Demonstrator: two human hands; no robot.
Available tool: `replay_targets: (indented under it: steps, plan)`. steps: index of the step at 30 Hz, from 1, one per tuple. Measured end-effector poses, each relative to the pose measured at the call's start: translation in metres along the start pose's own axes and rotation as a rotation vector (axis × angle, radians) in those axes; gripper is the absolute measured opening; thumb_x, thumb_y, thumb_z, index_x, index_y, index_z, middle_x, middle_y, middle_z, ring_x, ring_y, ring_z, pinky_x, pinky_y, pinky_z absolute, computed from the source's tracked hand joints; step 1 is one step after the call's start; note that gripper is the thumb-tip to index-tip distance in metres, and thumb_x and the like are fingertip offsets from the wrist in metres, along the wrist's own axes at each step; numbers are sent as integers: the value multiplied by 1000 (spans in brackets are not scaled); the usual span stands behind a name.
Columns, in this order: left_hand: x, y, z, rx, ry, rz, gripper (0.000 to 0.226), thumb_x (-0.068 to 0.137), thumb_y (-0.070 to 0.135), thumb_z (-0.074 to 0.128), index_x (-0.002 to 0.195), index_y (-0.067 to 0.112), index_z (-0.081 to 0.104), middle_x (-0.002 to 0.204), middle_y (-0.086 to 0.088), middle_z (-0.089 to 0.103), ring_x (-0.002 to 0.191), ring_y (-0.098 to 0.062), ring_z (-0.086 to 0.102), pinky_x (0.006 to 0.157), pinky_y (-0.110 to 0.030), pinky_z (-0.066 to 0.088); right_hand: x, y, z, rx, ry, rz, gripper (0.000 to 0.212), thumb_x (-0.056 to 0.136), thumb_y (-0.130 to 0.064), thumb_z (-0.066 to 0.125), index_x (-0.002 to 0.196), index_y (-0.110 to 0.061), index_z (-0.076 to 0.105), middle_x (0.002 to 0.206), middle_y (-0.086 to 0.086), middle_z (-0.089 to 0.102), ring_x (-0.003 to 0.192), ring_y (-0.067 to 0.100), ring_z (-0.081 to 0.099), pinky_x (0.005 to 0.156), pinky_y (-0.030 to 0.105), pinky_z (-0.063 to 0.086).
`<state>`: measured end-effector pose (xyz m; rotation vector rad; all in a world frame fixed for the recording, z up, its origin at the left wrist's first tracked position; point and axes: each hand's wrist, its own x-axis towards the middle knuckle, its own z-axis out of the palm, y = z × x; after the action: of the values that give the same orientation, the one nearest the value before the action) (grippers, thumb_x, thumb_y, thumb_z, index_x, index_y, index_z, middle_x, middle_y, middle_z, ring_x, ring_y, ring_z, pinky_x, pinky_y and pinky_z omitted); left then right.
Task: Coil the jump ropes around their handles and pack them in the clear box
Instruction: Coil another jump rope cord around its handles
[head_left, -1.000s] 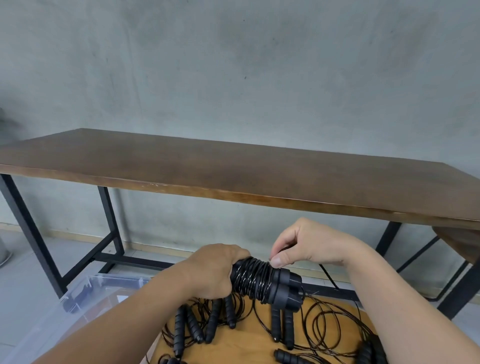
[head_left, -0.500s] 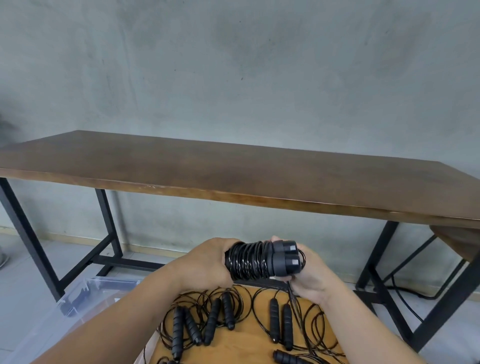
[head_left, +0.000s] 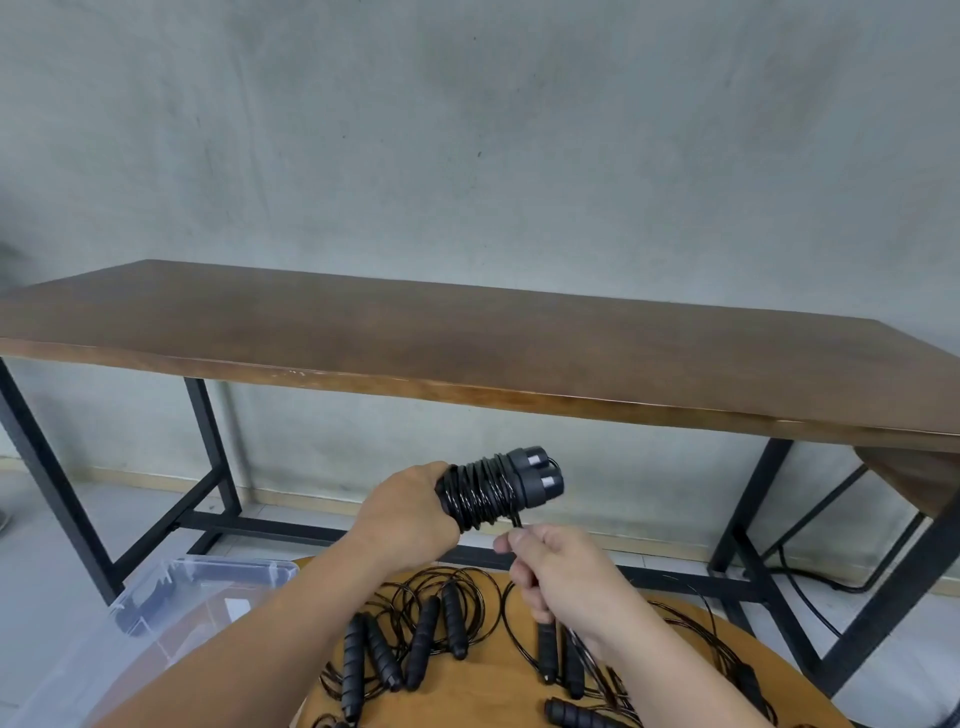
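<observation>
My left hand grips a pair of black jump rope handles held together, with shiny black cord wound round them. Just below, my right hand pinches the free end of that cord, pulled down from the coil. Several loose jump ropes with black foam handles lie tangled on a round wooden table under my arms. The clear box stands on the floor at lower left, partly hidden by my left forearm.
A long dark wooden table on black metal legs stands against the grey wall ahead. A black cable trails on the floor at right. Pale floor tiles show beneath the table.
My right hand left the handle caps and dropped below the coil, now pinching the cord's end. The coiled handles tilted so their caps point up and right.
</observation>
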<state>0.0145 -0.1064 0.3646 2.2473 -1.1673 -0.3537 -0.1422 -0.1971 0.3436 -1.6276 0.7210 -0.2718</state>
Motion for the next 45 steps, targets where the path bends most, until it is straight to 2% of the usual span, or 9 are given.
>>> replay_targets:
  steps: [6,11,15,20,24,31,35,41,45]
  plan:
    - [0,-4,2,204,73,-13,23,78,11,58,93,28,53,77,10,58,77,-16,57,64,-27,47,-8,-4,-1,-502,3,-54,36,102,-30,46,80,-8,63,60,-1,51,53,14,45,55,28,38]
    - [-3,-7,6,330,61,-15,25,79,13,57,99,27,53,86,8,57,82,-18,58,67,-29,49,-19,-18,-8,-884,-29,-109,35,100,-33,45,88,-7,64,68,2,53,59,16,49,56,29,40]
    - [-7,-5,10,420,20,15,26,82,15,56,104,27,52,105,6,59,94,-18,60,73,-29,49,-27,-41,-15,-1118,-17,-160,25,96,-26,50,83,-14,68,77,2,67,72,17,65,68,34,58]
    - [-9,-3,10,478,-132,109,34,81,14,55,112,28,53,109,8,59,99,-18,60,75,-28,47,-21,-81,-36,-1385,-87,-335,20,89,-38,66,86,-22,77,80,-9,72,76,8,65,73,29,58]
    - [-10,-2,1,349,-291,168,44,77,5,53,115,29,55,103,11,60,100,-17,59,80,-26,47,-4,-99,-59,-1174,-316,-268,15,80,-41,78,86,-27,78,79,-16,71,73,-1,63,66,18,49]
    - [-12,-3,-13,89,-424,226,35,73,1,63,88,32,58,92,-5,67,84,-15,63,76,-30,53,22,-85,-81,-751,-423,-271,17,78,-33,80,92,-23,80,91,-11,76,87,2,68,83,23,52]
    - [-12,-1,-16,43,-482,247,41,71,0,64,81,39,54,92,-8,67,78,-11,59,70,-26,47,29,-70,-78,-546,-489,-201,12,71,-34,82,81,-28,80,81,-7,73,79,11,63,75,29,50]
    - [-10,-4,-22,-100,-568,204,36,71,-7,64,86,25,59,78,3,57,74,-9,53,68,-26,41,42,-24,-74,-3,-495,-59,34,61,-37,92,80,-14,78,75,11,61,69,21,53,68,31,46]
    - [-9,-5,-18,-290,-556,155,51,66,-18,59,68,32,57,65,11,49,59,-2,46,53,-16,35,34,-9,-54,474,-385,-34,10,79,-17,72,77,-7,73,78,12,67,69,21,67,62,32,56]
